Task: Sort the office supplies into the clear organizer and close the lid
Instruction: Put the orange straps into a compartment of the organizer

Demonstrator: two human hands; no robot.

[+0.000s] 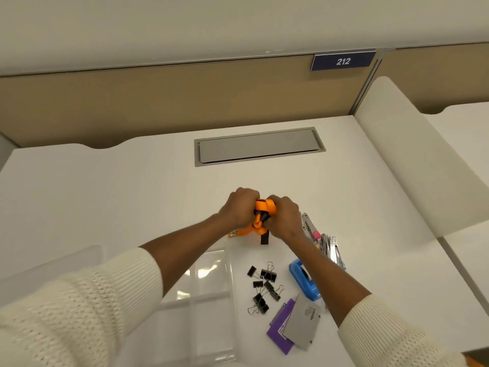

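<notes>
Both hands hold an orange lanyard (pixel 264 207) with black fittings, bunched up above the white desk (pixel 105 194). My left hand (pixel 242 207) grips its left side and my right hand (pixel 284 219) grips its right side; a black strap end hangs below. The clear organizer (pixel 211 295), with divided compartments, lies near the desk's front under my left forearm. Its clear lid (pixel 53 268) lies to the left. Several black binder clips (pixel 264 284) lie right of the organizer. A blue tape dispenser (pixel 301 279) sits partly under my right forearm.
A grey card and purple cards (pixel 293 324) lie at the front. Metal staple removers and a pink item (pixel 321 242) lie right of my right hand. Orange pencils (pixel 234 234) peek out under my left wrist. A grey cable hatch (pixel 259 147) sits at the back.
</notes>
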